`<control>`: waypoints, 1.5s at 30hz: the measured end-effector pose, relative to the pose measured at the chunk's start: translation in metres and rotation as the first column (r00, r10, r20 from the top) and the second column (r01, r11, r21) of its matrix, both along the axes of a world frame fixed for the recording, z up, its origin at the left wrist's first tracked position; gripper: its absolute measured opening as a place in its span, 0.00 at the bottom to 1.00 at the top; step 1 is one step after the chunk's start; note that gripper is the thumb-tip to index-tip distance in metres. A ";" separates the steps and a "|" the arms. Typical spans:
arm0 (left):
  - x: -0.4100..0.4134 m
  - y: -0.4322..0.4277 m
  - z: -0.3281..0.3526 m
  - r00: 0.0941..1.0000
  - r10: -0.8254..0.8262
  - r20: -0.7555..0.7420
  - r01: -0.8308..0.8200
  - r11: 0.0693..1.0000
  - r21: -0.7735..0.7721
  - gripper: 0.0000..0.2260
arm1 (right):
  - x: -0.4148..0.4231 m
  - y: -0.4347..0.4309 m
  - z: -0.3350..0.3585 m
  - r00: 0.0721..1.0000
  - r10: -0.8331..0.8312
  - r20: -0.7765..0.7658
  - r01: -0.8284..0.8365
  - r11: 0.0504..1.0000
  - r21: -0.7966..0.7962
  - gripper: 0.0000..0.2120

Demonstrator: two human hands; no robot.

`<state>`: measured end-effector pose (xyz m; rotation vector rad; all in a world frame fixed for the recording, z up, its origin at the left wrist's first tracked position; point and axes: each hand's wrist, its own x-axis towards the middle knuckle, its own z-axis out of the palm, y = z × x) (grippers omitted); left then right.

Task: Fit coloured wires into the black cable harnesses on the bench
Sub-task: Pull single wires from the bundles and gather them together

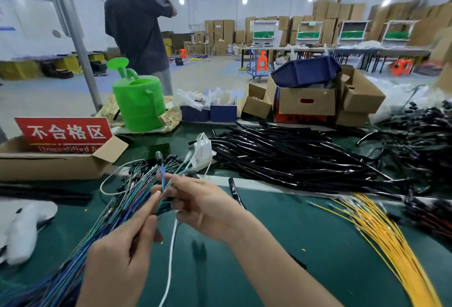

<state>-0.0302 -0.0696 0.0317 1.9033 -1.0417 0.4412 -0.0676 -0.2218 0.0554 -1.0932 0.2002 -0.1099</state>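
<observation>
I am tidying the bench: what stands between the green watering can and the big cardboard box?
Head view: two blue boxes holding plastic bags, then a small open carton.

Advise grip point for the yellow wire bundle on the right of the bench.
Probably best to grip the yellow wire bundle at its near end, where the strands lie packed together; the far ends fan out loose. Come down from above with the right hand, once it lets go of the blue-green wires.
</observation>
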 end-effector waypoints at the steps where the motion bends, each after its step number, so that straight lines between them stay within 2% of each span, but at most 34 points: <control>1: -0.002 0.003 -0.004 1.000 -0.012 -0.019 0.012 1.000 0.003 0.20 | -0.003 -0.002 0.001 0.999 0.025 0.035 -0.025 1.000 0.011 0.09; 4: -0.003 0.004 -0.015 0.984 -0.148 -0.103 0.155 0.986 0.068 0.20 | -0.013 -0.015 0.005 0.991 -0.016 0.135 0.008 0.998 0.059 0.10; 6: -0.002 0.001 -0.016 0.952 -0.261 -0.156 0.284 0.948 0.144 0.22 | -0.025 -0.037 0.012 0.972 -0.158 0.175 0.137 0.982 0.128 0.09; 8: 0.007 -0.001 -0.010 0.871 -0.375 -0.317 0.447 0.873 0.194 0.22 | -0.042 -0.070 0.024 0.925 -0.338 0.174 0.319 0.939 0.129 0.08; 11: 0.024 0.001 -0.007 0.663 -0.451 -0.598 0.659 0.730 0.181 0.15 | -0.074 -0.124 0.045 0.835 -0.536 0.122 0.543 0.839 -0.035 0.09; 12: 0.023 -0.003 -0.008 0.606 -0.458 -0.651 0.693 0.705 0.150 0.12 | -0.081 -0.140 0.052 0.807 -0.579 0.118 0.589 0.803 -0.086 0.09; 14: 0.007 -0.025 -0.014 0.537 -0.437 -0.722 0.670 0.741 0.050 0.08 | -0.088 -0.169 0.066 0.768 -0.622 0.151 0.639 0.759 -0.124 0.09; 15: -0.005 -0.043 -0.018 0.446 -0.440 -0.779 0.691 0.723 -0.012 0.10 | -0.087 -0.182 0.071 0.762 -0.625 0.170 0.646 0.755 -0.115 0.09; 16: -0.020 -0.067 -0.024 0.325 -0.460 -0.826 0.742 0.666 -0.079 0.12 | -0.086 -0.193 0.073 0.765 -0.621 0.169 0.640 0.762 -0.099 0.09; 17: -0.036 -0.092 -0.033 0.224 -0.480 -0.848 0.773 0.618 -0.145 0.11 | -0.085 -0.203 0.071 0.775 -0.619 0.131 0.631 0.769 -0.098 0.11; 18: -0.050 -0.113 -0.047 0.165 -0.503 -0.849 0.775 0.598 -0.203 0.10 | -0.085 -0.213 0.063 0.774 -0.631 0.050 0.631 0.762 -0.146 0.16; 19: -0.059 -0.129 -0.060 0.148 -0.514 -0.845 0.763 0.603 -0.233 0.10 | -0.089 -0.222 0.049 0.742 -0.669 -0.048 0.626 0.716 -0.309 0.20; 20: -0.065 -0.143 -0.069 0.129 -0.512 -0.849 0.727 0.631 -0.270 0.11 | -0.098 -0.228 0.030 0.673 -0.726 -0.138 0.546 0.614 -0.570 0.21; 21: -0.071 -0.155 -0.077 0.096 -0.501 -0.860 0.693 0.654 -0.304 0.11 | -0.110 -0.231 0.009 0.596 -0.785 -0.171 0.365 0.454 -0.813 0.19; 22: -0.075 -0.165 -0.084 0.060 -0.485 -0.872 0.655 0.679 -0.332 0.11 | -0.126 -0.232 -0.010 0.550 -0.818 -0.170 0.166 0.307 -0.937 0.15; 23: -0.078 -0.173 -0.090 0.035 -0.477 -0.878 0.634 0.690 -0.350 0.10 | -0.142 -0.232 -0.028 0.530 -0.827 -0.187 -0.007 0.216 -0.976 0.12; 25: -0.078 -0.179 -0.100 -0.017 -0.497 -0.868 0.613 0.680 -0.401 0.10 | -0.174 -0.228 -0.056 0.498 -0.819 -0.286 -0.263 0.172 -0.949 0.10; 27: -0.074 -0.181 -0.106 -0.071 -0.531 -0.844 0.606 0.649 -0.460 0.11 | -0.200 -0.225 -0.071 0.472 -0.814 -0.339 -0.388 0.153 -0.909 0.07; 31: -0.068 -0.183 -0.114 -0.209 -0.540 -0.815 0.568 0.612 -0.551 0.11 | -0.220 -0.223 -0.086 0.478 -0.835 -0.274 -0.369 0.093 -0.925 0.04; 35: -0.066 -0.185 -0.116 -0.256 -0.539 -0.802 0.570 0.586 -0.576 0.11 | -0.210 -0.230 -0.088 0.479 -0.832 -0.280 -0.387 0.086 -0.918 0.02; 36: -0.066 -0.185 -0.116 -0.263 -0.537 -0.802 0.567 0.586 -0.578 0.11 | -0.208 -0.232 -0.081 0.472 -0.842 -0.260 -0.372 0.077 -0.925 0.02; 37: -0.067 -0.186 -0.114 -0.268 -0.536 -0.801 0.566 0.585 -0.581 0.11 | -0.207 -0.236 -0.070 0.471 -0.858 -0.204 -0.359 0.025 -0.933 0.02; 40: -0.069 -0.188 -0.109 -0.316 -0.525 -0.791 0.531 0.593 -0.606 0.10 | -0.201 -0.246 -0.020 0.547 -0.832 0.088 -0.343 -0.319 -0.884 0.07; 42: -0.069 -0.189 -0.108 -0.365 -0.507 -0.781 0.503 0.598 -0.624 0.09 | -0.192 -0.247 0.020 0.611 -0.738 0.285 -0.179 -0.480 -0.859 0.07; 43: -0.069 -0.189 -0.108 -0.373 -0.501 -0.781 0.493 0.605 -0.625 0.09 | -0.187 -0.245 0.038 0.622 -0.697 0.356 -0.063 -0.498 -0.865 0.08; 45: -0.070 -0.190 -0.107 -0.379 -0.496 -0.781 0.468 0.626 -0.624 0.11 | -0.176 -0.237 0.065 0.632 -0.641 0.437 0.188 -0.420 -0.888 0.07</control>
